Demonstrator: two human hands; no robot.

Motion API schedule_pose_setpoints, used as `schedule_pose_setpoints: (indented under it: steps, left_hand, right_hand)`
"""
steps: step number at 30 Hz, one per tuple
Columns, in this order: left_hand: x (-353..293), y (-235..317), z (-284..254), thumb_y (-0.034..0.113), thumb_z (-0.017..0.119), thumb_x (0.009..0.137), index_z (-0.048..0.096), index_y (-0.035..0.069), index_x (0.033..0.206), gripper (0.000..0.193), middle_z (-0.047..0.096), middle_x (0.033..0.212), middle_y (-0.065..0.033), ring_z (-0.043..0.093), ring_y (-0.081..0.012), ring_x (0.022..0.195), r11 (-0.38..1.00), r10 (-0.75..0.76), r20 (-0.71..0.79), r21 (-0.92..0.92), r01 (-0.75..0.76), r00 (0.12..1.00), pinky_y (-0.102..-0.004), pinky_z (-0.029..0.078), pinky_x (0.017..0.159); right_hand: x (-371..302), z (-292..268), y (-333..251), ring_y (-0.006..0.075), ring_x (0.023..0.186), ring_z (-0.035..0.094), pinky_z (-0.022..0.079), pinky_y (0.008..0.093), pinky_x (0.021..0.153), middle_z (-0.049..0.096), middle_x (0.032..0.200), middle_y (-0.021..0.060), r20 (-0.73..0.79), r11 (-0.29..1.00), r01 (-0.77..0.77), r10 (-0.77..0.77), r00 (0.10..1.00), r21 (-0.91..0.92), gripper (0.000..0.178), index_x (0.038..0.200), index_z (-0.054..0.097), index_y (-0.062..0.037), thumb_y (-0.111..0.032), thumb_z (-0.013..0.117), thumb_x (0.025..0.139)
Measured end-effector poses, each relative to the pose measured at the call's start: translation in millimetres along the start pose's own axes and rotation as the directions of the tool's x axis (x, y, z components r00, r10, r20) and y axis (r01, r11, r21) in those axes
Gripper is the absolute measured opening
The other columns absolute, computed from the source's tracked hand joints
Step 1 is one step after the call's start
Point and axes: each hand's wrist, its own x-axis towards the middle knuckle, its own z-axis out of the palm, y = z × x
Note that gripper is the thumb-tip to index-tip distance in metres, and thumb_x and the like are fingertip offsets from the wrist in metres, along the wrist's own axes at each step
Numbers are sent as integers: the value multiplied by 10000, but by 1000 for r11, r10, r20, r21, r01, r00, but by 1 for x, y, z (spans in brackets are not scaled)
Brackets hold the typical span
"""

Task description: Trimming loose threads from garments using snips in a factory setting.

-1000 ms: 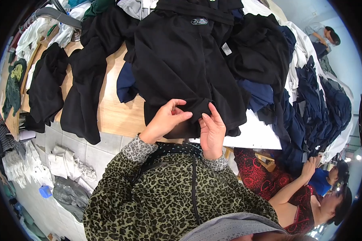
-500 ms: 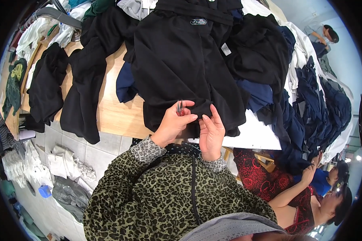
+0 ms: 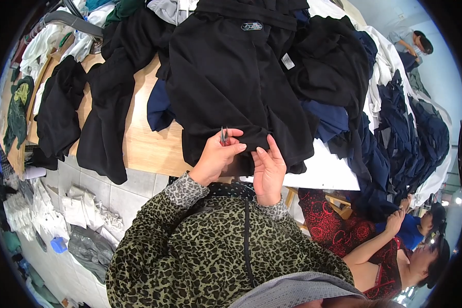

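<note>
Head view: the left hand is closed around small metal snips, blades pointing up, at the lower hem of a black garment spread over the near edge of a wooden table. The right hand pinches the hem just beside the left, fingers extended. Further dark garments drape off the table; navy clothing is heaped at right, where another person sits
</note>
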Motion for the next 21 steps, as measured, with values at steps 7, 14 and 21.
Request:
schedule_pose_setpoints:
  steps: [7,14,21]
  left_hand:
    - [3,-2,-3,26,666,795,538,15,1080,312,516,760,32,404,-9,535,991,-74,35,-113,77,997,-153,290,439]
    - [1,0,-2,33,657,806,539,7,1074,294,504,758,30,408,-17,531,993,-46,57,-102,52,997,-158,295,435]
    - [-2,7,0,97,654,835,581,18,1011,206,501,739,55,380,6,518,997,-28,40,76,25,999,-151,280,426]
  right_hand:
    - [1,2,0,127,909,577,512,265,823,565,1025,57,-2,999,-35,35,999,28,426,1263,458,43,77,542,847]
    - [-1,7,-2,115,920,557,487,265,831,548,1029,49,1,1000,7,-7,1000,-14,488,1311,409,27,67,549,846]
    - [-3,7,-3,75,836,543,472,223,799,542,985,33,21,996,54,-53,998,-77,507,1322,394,34,81,547,841]
